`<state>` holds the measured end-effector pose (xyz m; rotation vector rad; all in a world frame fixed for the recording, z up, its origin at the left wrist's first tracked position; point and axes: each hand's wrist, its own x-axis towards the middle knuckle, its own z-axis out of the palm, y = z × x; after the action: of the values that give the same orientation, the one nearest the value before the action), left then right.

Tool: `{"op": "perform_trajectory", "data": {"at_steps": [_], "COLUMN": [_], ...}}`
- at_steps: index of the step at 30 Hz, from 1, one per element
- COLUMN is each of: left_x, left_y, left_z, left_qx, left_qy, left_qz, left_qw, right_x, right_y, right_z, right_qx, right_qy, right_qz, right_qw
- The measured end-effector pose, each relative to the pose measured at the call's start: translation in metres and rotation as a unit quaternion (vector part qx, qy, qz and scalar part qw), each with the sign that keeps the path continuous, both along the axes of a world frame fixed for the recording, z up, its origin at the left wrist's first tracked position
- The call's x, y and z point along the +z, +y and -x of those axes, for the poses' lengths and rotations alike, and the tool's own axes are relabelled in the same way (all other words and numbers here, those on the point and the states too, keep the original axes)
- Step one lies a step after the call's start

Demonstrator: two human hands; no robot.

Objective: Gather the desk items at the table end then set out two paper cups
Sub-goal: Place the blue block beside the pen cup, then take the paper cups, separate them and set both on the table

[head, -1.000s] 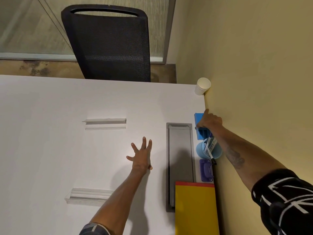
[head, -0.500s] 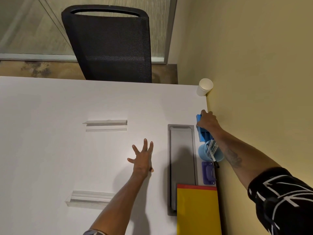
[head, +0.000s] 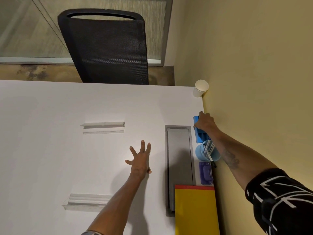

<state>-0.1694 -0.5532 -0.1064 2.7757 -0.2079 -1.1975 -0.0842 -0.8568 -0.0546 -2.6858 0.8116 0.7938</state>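
Round light-blue plastic cup [head: 201,152] by the yellow wall [head: 254,65], with white pens [head: 208,148] leaning inside and one black tip sticking out over the rim. White paper cup [head: 200,88] far off at the table's back corner, upright, touching or almost touching the wall; inside not clear to see. Bright blue plastic tray [head: 200,134] flat on the white table [head: 50,133] just behind the blue cup, close to the wall. Small purple plastic stapler-like thing [head: 205,173] just in front of the blue cup, then a yellow pad with a red top edge [head: 194,211] nearest the camera. Long grey metal slot cover [head: 179,158] set into the table beside that row.

Right hand [head: 205,122] curled over the far end of the blue tray, fingers wrapped on its edge. Left hand [head: 141,158] spread wide, fingers apart, palm down on or just above the bare table, holding nothing, left of the grey cover. Paper cup well past the right hand, further along the wall.
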Motion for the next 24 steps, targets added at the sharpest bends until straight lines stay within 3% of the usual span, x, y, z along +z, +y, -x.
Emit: {"op": "perform_trajectory", "data": {"at_steps": [8,14,17,21,24], "left_x": [0.003,0.004,0.005,0.001,0.002], "left_y": [0.000,-0.001,-0.002,0.002,-0.001], "left_z": [0.001,0.002,0.002,0.003,0.000], "left_qx": [-0.004,-0.024,-0.034,0.011,-0.033], "left_qy": [0.000,-0.012,-0.015,-0.004,-0.013], "left_qz": [-0.002,-0.019,-0.027,0.027,-0.018], "left_qw": [1.000,0.999,0.999,1.000,0.999], "right_x": [0.003,0.009,0.012,0.014,0.012], "right_y": [-0.003,0.000,-0.002,-0.005,-0.010], "right_z": [-0.004,-0.015,-0.025,-0.041,-0.054], "right_qx": [0.011,-0.070,-0.110,-0.104,-0.084], "right_qy": [-0.036,-0.218,-0.265,-0.272,-0.257], "right_qz": [0.038,0.045,0.025,0.027,0.036], "right_qw": [0.999,0.972,0.958,0.956,0.962]}}
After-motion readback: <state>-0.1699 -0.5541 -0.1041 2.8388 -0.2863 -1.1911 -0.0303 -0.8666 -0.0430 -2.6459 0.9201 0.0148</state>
